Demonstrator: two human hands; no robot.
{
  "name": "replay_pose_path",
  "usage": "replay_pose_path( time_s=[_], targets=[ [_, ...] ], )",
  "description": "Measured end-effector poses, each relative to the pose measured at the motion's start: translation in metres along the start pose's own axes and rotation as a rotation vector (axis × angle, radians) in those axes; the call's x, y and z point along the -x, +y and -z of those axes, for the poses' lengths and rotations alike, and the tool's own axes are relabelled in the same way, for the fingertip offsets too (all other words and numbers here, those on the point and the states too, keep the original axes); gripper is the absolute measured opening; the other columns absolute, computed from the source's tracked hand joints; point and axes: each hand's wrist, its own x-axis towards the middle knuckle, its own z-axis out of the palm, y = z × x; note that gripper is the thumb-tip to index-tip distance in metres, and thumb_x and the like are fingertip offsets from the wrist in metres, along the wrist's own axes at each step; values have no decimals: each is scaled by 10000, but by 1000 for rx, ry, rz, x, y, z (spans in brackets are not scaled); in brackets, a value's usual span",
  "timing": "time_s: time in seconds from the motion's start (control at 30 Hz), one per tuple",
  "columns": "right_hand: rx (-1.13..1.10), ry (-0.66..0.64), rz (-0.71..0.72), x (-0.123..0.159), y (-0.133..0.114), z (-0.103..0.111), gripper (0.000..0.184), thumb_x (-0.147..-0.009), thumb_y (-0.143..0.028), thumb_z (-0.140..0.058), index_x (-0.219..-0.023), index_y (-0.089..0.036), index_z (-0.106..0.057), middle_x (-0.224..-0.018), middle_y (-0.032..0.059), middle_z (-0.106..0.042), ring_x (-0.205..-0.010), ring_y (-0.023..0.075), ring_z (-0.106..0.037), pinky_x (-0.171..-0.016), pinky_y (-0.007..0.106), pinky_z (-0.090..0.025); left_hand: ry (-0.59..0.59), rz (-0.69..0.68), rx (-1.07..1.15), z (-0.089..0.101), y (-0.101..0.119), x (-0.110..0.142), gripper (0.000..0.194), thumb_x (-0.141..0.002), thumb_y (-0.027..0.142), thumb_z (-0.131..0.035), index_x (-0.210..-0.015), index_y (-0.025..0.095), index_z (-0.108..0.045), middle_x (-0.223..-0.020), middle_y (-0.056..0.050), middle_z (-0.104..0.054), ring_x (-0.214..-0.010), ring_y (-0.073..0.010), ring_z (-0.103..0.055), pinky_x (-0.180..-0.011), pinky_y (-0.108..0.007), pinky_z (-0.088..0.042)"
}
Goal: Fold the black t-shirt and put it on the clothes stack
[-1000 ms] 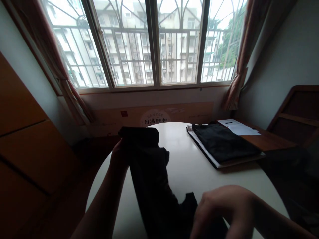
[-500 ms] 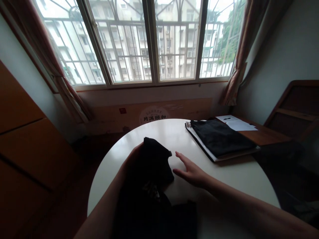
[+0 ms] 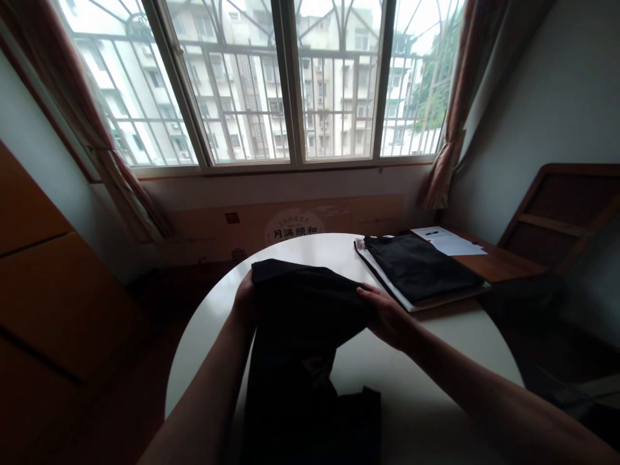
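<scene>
A black T-shirt [image 3: 290, 349] with a small pale print lies over the near part of the white round table, its far end lifted. At its far left corner my left hand [image 3: 246, 297] is closed on the cloth, the fingers partly hidden behind it. My right hand [image 3: 387, 313] pinches the far right part, thumb and fingers closed on the fabric. Between both hands the cloth is stretched sideways. A short sleeve-like piece spreads toward the right at the bottom.
On the table's [image 3: 329, 242] right side rests a stack of folded black clothing [image 3: 421, 268] with a white layer beneath. Beyond it, papers [image 3: 448, 241] and a pen lie on a brown wooden surface [image 3: 508, 263]. A wooden chair [image 3: 557, 219] stands right; a cabinet [image 3: 58, 278] stands left.
My right hand has gone from open and apart to gripping the T-shirt's right side. The bunched cloth is now spread wider, and my left hand has moved slightly left.
</scene>
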Motion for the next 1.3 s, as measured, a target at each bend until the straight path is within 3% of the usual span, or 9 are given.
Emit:
replay_pose_path(
  time_s=[0.13,0.33,0.47,0.63,0.73,0.9,0.97,1.13,1.3],
  targets=[
    [-25,-31,-34,3,-22,6,303,-895,-424,-686,-1086,-188,-692,-938,81,-767,-800,216,-730,-722,311,-588,31,75,196,-7,0,-1,311,-713,309,-735,-955,114,-712,-850,-102,-767,-909,-311,-713,-805,-423,-599],
    [-72,-166,-13,4,-27,18,543,-686,-124,-813,-1203,-234,-688,-1053,25,-778,-897,180,-745,-835,277,-576,43,437,346,-2,-16,-10,278,-856,308,-559,-970,126,-735,-773,-98,-771,-820,-314,-744,-724,-437,-641],
    [-40,-42,-63,-4,-13,26,518,-681,-124,-831,-1177,-204,-704,-996,28,-782,-879,179,-743,-829,279,-575,156,636,335,8,-26,-16,231,-864,233,-529,-901,106,-718,-691,-108,-740,-685,-285,-741,-643,-405,-640],
    [-1,216,-122,-12,7,37,718,-760,-207,-798,-1414,-256,-506,-979,20,-734,-881,168,-720,-809,311,-585,283,600,207,17,-35,-18,139,-808,118,-557,-857,105,-687,-594,-49,-684,-516,-210,-674,-542,-317,-599],
    [394,225,-16,-13,9,44,745,-786,-270,-757,-1466,-265,-453,-1189,82,-676,-1030,216,-679,-853,371,-570,344,502,93,22,-35,-18,154,-784,93,-582,-895,133,-681,-570,-3,-665,-468,-164,-632,-501,-256,-549],
    [1291,-60,124,-1,-5,39,318,-897,-437,-643,-1077,-188,-724,-974,99,-718,-900,245,-653,-818,379,-494,375,390,-118,27,-32,-11,131,-673,60,-695,-787,124,-711,-529,0,-648,-441,-143,-584,-421,-201,-419],
    [1464,-222,73,7,-10,29,349,-908,-513,-630,-843,-188,-741,-868,94,-713,-852,250,-646,-768,355,-461,393,365,-176,27,-32,-9,24,-712,137,-723,-709,119,-707,-517,-8,-635,-438,-139,-558,-400,-205,-377],
    [1467,-400,14,26,-15,2,403,-790,-522,-782,-1040,-223,-679,-862,20,-695,-739,182,-602,-623,262,-376,509,331,-99,31,-34,-15,275,-893,351,-606,-772,128,-712,-632,-37,-687,-566,-175,-635,-510,-244,-500],
    [1417,-600,-70,34,-19,-10,439,-755,-503,-819,-1088,-252,-684,-717,-45,-635,-655,145,-575,-570,235,-327,701,445,-10,43,-39,-24,371,-949,432,-527,-900,116,-716,-729,-91,-715,-701,-246,-716,-624,-335,-606]
  ],
)
